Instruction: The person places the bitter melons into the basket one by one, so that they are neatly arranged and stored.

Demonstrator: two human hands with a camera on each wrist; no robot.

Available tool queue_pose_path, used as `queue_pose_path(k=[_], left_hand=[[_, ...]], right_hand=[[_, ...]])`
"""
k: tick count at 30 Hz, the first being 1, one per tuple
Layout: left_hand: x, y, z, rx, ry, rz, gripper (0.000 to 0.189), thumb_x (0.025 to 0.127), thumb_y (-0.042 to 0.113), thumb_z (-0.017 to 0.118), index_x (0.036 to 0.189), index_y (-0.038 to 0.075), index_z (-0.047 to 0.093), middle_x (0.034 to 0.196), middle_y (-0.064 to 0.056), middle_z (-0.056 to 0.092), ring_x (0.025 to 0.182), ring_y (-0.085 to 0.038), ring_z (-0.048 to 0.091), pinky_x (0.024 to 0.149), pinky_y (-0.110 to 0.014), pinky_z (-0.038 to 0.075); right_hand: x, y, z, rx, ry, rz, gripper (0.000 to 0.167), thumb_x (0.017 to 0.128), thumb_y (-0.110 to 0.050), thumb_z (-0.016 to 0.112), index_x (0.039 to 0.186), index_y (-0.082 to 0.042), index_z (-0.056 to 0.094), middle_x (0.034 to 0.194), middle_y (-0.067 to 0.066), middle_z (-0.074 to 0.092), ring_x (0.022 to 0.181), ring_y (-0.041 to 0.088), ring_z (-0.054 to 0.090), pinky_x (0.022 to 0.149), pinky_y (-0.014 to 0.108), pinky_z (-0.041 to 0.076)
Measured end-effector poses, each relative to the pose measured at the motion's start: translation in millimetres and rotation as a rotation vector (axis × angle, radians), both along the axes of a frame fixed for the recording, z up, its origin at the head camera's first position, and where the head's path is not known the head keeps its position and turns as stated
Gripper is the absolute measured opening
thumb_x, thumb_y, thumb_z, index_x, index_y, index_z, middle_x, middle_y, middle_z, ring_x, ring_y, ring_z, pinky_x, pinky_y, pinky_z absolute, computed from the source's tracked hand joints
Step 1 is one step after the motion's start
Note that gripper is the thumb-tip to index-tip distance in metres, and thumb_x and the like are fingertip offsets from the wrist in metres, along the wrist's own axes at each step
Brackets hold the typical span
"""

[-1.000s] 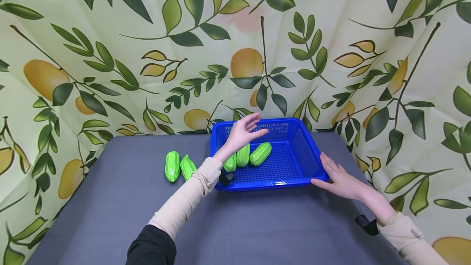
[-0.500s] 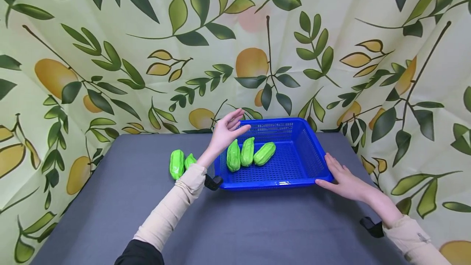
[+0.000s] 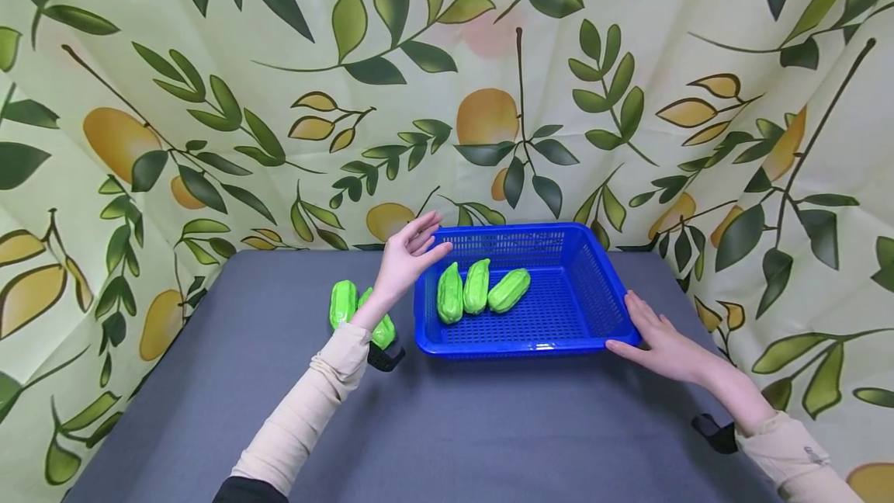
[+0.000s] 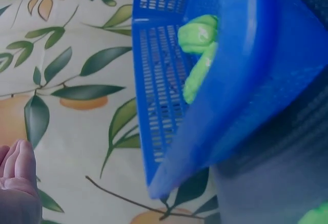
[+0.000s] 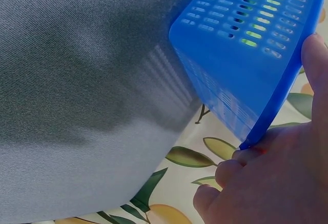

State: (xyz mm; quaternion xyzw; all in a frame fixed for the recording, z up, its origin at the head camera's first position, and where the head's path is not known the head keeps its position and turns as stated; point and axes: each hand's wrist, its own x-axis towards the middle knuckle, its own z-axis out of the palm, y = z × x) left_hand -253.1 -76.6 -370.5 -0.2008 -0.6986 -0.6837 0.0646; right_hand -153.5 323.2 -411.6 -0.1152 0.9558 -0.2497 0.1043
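Three glossy green ridged gourds, which look like bitter melons (image 3: pixel 476 286), lie side by side in the left half of a blue plastic basket (image 3: pixel 552 347). My left hand (image 3: pixel 403 261) is raised just left of the basket with its fingers loosely extended and holds nothing. Two more green gourds (image 3: pixel 343 303) lie on the table beyond that forearm, one partly hidden by the wrist. My right hand (image 3: pixel 663 346) rests against the basket's near right corner, fingers along the side and thumb at the front rim. In the right wrist view the thumb (image 5: pixel 315 60) touches the blue rim.
A grey cloth covers the table (image 3: pixel 489 425) under the basket. Behind and beside it hangs a curtain (image 3: pixel 279 37) printed with leaves and fruit. Black straps (image 3: pixel 714 433) sit at both wrists.
My left hand has moved left, out from over the basket to beside its left rim, uncovering the three gourds inside. My right hand stays at the corner; the view has shifted slightly.
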Motion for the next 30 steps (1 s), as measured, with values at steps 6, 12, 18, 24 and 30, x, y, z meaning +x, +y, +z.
queue_pose_path(k=[6,12,18,24,30], left_hand=[[6.8,-21.3,-5.4,0.047,-0.02,0.071,0.059,0.084,-0.003,0.067,0.138,-0.003,0.044,0.139,-0.022,0.049,0.13,-0.028,0.049,0.106,-0.035,0.042],[11.7,-41.6,-5.6,0.058,-0.017,0.135,0.059,0.083,-0.001,0.069,0.137,0.0,0.046,0.137,-0.019,0.052,0.128,-0.027,0.051,0.106,-0.036,0.042],[16.0,-60.2,-6.9,0.048,-0.023,0.174,0.059,0.084,0.002,0.069,0.138,0.002,0.046,0.138,-0.016,0.052,0.129,-0.025,0.05,0.107,-0.035,0.041],[22.0,-76.1,-15.0,0.036,-0.034,0.217,0.06,0.084,0.0,0.069,0.139,0.0,0.044,0.139,-0.02,0.05,0.13,-0.027,0.048,0.106,-0.032,0.042],[28.5,-91.4,-23.2,0.024,-0.054,0.262,0.06,0.084,0.002,0.069,0.139,0.001,0.045,0.14,-0.018,0.05,0.128,-0.018,0.051,0.104,-0.027,0.043]], right_hand=[[0.5,-1.3,-0.4,0.002,-0.005,0.003,0.099,0.09,-0.049,0.057,0.148,0.008,0.0,0.154,0.033,-0.002,0.14,0.053,0.001,0.106,0.074,0.003],[1.1,-0.8,1.0,0.005,-0.012,-0.008,0.1,0.09,-0.05,0.057,0.149,0.007,-0.001,0.154,0.033,-0.001,0.14,0.053,0.0,0.107,0.074,0.003],[-0.6,-0.7,-0.3,0.002,-0.013,-0.002,0.1,0.09,-0.05,0.056,0.148,0.007,-0.001,0.153,0.034,-0.001,0.14,0.053,0.0,0.106,0.074,0.002],[0.0,-0.4,-0.2,-0.016,-0.019,-0.003,0.1,0.09,-0.049,0.057,0.149,0.007,-0.002,0.154,0.033,-0.004,0.14,0.053,-0.002,0.106,0.074,0.0],[-0.1,-0.2,-0.3,-0.025,-0.017,0.008,0.099,0.091,-0.048,0.056,0.149,0.006,-0.003,0.154,0.032,-0.005,0.14,0.052,-0.003,0.106,0.074,0.001]])
